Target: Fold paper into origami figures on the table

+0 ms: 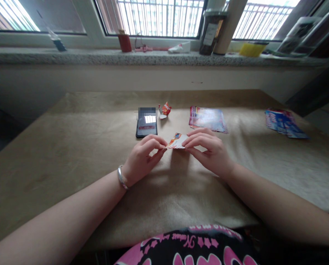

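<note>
Between my two hands a small folded piece of paper (178,141), white with orange and red print, is held just above the table. My left hand (146,152) pinches its left corner between thumb and fingers; a silver bangle is on that wrist. My right hand (210,150) grips the right edge, thumb below and fingers on top. Beyond the left hand lies a phone (147,123) with a lit, partly blurred screen. Next to it sits a small folded paper figure (165,109) in red, orange and white.
A stack of printed sheets (208,118) lies behind my right hand. More blue and red printed sheets (286,123) are fanned out at the right of the table (70,154). Along the windowsill (92,57) stand a red cup (124,42), a dark jar (210,33) and a yellow container (253,49).
</note>
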The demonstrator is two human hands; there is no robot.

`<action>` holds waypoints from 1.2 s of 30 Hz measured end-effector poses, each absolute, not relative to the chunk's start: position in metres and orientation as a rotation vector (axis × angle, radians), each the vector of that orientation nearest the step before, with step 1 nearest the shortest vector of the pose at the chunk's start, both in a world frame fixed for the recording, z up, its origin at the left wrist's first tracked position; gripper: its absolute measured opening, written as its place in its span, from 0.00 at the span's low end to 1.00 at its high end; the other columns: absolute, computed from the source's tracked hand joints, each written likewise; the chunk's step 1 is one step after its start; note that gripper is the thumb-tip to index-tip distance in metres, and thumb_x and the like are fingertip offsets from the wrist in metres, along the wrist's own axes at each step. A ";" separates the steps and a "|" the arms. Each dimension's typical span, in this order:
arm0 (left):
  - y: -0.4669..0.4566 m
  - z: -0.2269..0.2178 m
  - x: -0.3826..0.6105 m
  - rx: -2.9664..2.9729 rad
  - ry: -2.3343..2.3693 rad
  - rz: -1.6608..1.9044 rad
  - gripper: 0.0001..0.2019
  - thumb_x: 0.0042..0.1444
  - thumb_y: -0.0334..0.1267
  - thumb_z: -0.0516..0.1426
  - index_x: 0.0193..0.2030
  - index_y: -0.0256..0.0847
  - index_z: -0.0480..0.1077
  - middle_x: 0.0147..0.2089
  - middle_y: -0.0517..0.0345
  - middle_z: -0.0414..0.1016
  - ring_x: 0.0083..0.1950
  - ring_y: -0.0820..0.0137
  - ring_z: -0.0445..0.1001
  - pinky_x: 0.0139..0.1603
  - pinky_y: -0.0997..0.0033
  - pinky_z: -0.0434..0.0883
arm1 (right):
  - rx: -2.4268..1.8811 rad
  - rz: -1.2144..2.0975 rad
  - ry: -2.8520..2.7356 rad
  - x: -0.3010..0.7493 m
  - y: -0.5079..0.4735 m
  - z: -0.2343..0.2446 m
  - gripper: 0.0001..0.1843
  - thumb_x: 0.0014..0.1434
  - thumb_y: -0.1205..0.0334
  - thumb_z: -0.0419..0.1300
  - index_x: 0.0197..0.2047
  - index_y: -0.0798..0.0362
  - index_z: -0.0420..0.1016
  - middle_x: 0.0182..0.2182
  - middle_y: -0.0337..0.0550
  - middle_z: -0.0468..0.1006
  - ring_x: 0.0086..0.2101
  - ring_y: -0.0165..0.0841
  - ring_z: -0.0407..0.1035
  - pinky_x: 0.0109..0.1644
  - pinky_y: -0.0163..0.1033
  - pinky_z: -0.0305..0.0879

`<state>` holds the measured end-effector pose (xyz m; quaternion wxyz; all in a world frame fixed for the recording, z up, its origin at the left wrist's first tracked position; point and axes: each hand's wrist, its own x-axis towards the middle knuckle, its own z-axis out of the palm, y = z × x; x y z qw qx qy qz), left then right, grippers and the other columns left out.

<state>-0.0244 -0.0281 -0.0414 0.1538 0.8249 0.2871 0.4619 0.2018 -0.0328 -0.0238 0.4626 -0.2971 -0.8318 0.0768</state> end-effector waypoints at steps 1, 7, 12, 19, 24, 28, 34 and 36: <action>-0.028 -0.042 -0.025 2.360 0.833 1.319 0.03 0.56 0.29 0.56 0.33 0.38 0.65 0.38 0.54 0.71 0.37 0.75 0.70 0.17 0.88 0.62 | -0.719 0.214 -2.048 0.202 -0.032 -0.024 0.05 0.56 0.68 0.60 0.31 0.49 0.72 0.31 0.39 0.80 0.40 0.35 0.71 0.47 0.45 0.69; -0.030 -0.040 -0.024 2.343 0.861 1.304 0.03 0.57 0.30 0.56 0.33 0.38 0.65 0.38 0.55 0.71 0.37 0.75 0.71 0.18 0.88 0.64 | -0.852 0.298 -1.965 0.202 -0.032 -0.030 0.02 0.56 0.66 0.60 0.33 0.49 0.73 0.33 0.40 0.79 0.41 0.35 0.71 0.48 0.46 0.68; -0.028 -0.038 -0.023 2.392 0.852 1.365 0.04 0.56 0.29 0.57 0.32 0.37 0.65 0.36 0.56 0.72 0.37 0.75 0.72 0.22 0.86 0.67 | -0.819 0.236 -1.976 0.202 -0.033 -0.028 0.02 0.55 0.66 0.61 0.32 0.49 0.73 0.31 0.40 0.80 0.40 0.35 0.71 0.47 0.46 0.68; -0.028 -0.040 -0.025 2.448 0.828 1.384 0.05 0.55 0.29 0.57 0.31 0.38 0.65 0.35 0.56 0.73 0.35 0.75 0.72 0.32 0.78 0.72 | -0.773 0.279 -1.989 0.200 -0.035 -0.028 0.04 0.56 0.67 0.60 0.31 0.49 0.74 0.31 0.39 0.80 0.40 0.36 0.71 0.48 0.47 0.68; -0.029 -0.040 -0.026 2.440 0.820 1.372 0.05 0.55 0.29 0.57 0.31 0.39 0.64 0.35 0.56 0.73 0.35 0.75 0.72 0.32 0.77 0.72 | -0.800 0.379 -1.901 0.197 -0.035 -0.031 0.03 0.56 0.66 0.61 0.31 0.49 0.73 0.31 0.40 0.79 0.39 0.35 0.72 0.47 0.46 0.69; -0.028 -0.041 -0.026 2.437 0.798 1.396 0.06 0.55 0.29 0.58 0.31 0.38 0.64 0.35 0.57 0.73 0.35 0.75 0.72 0.32 0.77 0.72 | -0.823 0.375 -1.874 0.195 -0.036 -0.032 0.03 0.55 0.67 0.61 0.31 0.49 0.72 0.31 0.40 0.79 0.39 0.35 0.71 0.47 0.46 0.69; -0.028 -0.042 -0.027 2.423 0.807 1.388 0.04 0.56 0.29 0.57 0.32 0.38 0.65 0.36 0.56 0.72 0.36 0.75 0.72 0.32 0.78 0.72 | -0.783 0.245 -1.957 0.197 -0.036 -0.028 0.05 0.56 0.67 0.59 0.30 0.49 0.72 0.30 0.39 0.79 0.40 0.36 0.71 0.48 0.47 0.67; -0.027 -0.041 -0.026 2.435 0.803 1.371 0.04 0.55 0.30 0.57 0.32 0.39 0.65 0.37 0.56 0.72 0.36 0.75 0.72 0.32 0.77 0.72 | -0.760 0.204 -2.006 0.198 -0.035 -0.027 0.05 0.57 0.68 0.59 0.30 0.49 0.72 0.30 0.38 0.79 0.40 0.36 0.71 0.48 0.47 0.67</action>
